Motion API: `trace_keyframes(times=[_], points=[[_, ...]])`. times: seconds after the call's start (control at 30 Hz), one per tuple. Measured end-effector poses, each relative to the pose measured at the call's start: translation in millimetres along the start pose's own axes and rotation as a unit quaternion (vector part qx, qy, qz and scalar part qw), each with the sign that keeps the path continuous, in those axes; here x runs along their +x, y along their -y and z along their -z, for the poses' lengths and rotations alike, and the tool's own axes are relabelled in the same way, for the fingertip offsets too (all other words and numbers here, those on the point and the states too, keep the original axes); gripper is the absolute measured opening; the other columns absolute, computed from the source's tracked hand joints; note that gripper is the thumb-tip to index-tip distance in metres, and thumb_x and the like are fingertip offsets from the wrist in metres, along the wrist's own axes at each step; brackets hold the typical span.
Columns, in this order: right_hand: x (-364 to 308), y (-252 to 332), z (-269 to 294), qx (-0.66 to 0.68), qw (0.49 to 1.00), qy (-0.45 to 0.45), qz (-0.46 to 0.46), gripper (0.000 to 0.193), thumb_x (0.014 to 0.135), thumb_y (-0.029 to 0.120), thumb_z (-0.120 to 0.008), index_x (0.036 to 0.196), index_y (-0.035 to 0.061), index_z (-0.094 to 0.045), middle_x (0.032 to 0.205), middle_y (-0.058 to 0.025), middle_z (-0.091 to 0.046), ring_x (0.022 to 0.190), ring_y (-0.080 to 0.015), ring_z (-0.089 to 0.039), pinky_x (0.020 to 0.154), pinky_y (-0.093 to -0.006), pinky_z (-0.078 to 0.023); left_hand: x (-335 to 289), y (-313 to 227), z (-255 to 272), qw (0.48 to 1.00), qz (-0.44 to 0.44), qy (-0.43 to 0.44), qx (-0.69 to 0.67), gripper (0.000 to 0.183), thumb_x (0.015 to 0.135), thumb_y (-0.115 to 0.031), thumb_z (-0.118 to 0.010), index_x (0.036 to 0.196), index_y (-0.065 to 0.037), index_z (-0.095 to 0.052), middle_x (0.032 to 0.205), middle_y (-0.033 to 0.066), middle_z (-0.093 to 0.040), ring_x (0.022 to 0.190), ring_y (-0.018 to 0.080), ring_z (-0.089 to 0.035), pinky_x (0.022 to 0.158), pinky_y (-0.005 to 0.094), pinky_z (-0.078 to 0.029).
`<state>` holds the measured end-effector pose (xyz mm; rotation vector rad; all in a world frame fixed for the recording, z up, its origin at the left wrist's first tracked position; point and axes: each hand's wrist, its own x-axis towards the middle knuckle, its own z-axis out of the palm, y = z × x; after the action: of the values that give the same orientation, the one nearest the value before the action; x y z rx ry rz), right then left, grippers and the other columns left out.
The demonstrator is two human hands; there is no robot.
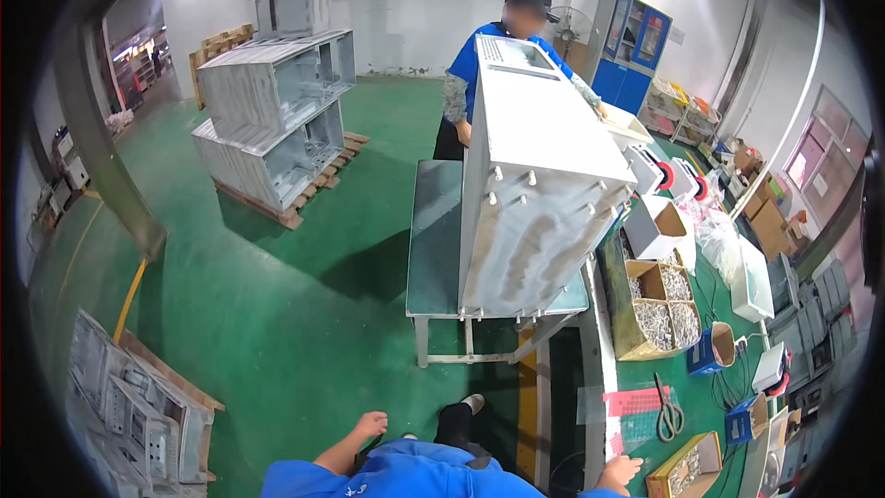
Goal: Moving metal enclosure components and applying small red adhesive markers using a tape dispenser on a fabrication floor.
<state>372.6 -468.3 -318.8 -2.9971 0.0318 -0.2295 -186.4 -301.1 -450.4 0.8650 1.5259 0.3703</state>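
Note:
My left hand [371, 424] hangs low in front of my body, over the green floor, its fingers loosely curled with nothing visible in them. At the bench edge on the right is my right hand [622, 471], fingers drawn together; whatever they may hold is hidden. Close by it lie a pink perforated sheet [634, 402], dark-handled scissors [670, 417] and an open yellow box [687, 472] of small metal parts. Ahead, a large metal cabinet [544, 194] with white pegs on its near end rests on a green-topped table [435, 221]. A co-worker [468, 101] stands behind it, arms at its sides.
More metal cabinets [267, 120] are stacked on a wooden pallet at the left. Metal panels [138, 415] lean at lower left. Along the right bench stand a divided box of fasteners [659, 300], blue boxes [712, 349] and a white bin [751, 281]. Cables trail across the bench.

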Motion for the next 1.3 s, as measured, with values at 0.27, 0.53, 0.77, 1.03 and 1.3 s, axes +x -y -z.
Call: trace_keyframes(times=[0.27,0.53,0.77,1.03,1.3], points=[[3,1,-8,-0.019,1.0,-0.011,-0.004,0.023,0.079,0.02,-0.04,0.098,0.0059,-0.04,0.095,-0.0153,-0.052,0.085,-0.0327,-0.056,0.069,-0.0438,-0.047,1,33,1,0.999,-0.022,0.0,0.026,0.028,0.076,-0.013,-0.058,0.101,0.0,-0.057,0.083,0.0107,-0.063,0.065,0.0178,-0.062,0.06,0.0284,-0.05],[-3,-5,-3,0.001,0.998,-0.05,0.028,0.021,0.079,0.018,-0.041,0.095,0.0045,-0.041,0.09,-0.015,-0.052,0.083,-0.0329,-0.056,0.068,-0.0451,-0.046,5,30,-2,1.0,-0.005,0.013,-0.007,0.027,0.079,-0.01,-0.057,0.102,0.003,-0.055,0.087,0.0132,-0.06,0.074,0.0191,-0.06,0.065,0.0307,-0.051],[-10,1,5,0.004,0.999,-0.033,0.042,0.02,0.08,0.018,-0.039,0.094,0.0036,-0.041,0.088,-0.0162,-0.052,0.08,-0.0339,-0.056,0.066,-0.0452,-0.047,9,33,-9,1.0,-0.014,-0.002,-0.02,0.026,0.077,-0.012,-0.056,0.101,0.0,-0.057,0.084,0.01,-0.062,0.067,0.0168,-0.061,0.062,0.0268,-0.05],[1,-1,-5,-0.008,1.0,0.0,0.009,0.024,0.08,0.019,-0.038,0.099,0.0045,-0.041,0.093,-0.0159,-0.052,0.083,-0.0334,-0.056,0.067,-0.0455,-0.047,0,30,-14,0.999,-0.025,0.013,-0.038,0.027,0.079,-0.009,-0.055,0.103,0.003,-0.054,0.089,0.0139,-0.06,0.072,0.0212,-0.061,0.063,0.029,-0.051],[1,2,-6,-0.023,1.0,-0.005,-0.001,0.02,0.08,0.019,-0.039,0.095,0.0055,-0.041,0.091,-0.0132,-0.051,0.083,-0.0303,-0.055,0.065,-0.0438,-0.046,-12,27,-15,0.999,-0.011,-0.001,-0.032,0.027,0.077,-0.006,-0.056,0.102,0.004,-0.055,0.088,0.0132,-0.06,0.074,0.0203,-0.061,0.064,0.0286,-0.051]])
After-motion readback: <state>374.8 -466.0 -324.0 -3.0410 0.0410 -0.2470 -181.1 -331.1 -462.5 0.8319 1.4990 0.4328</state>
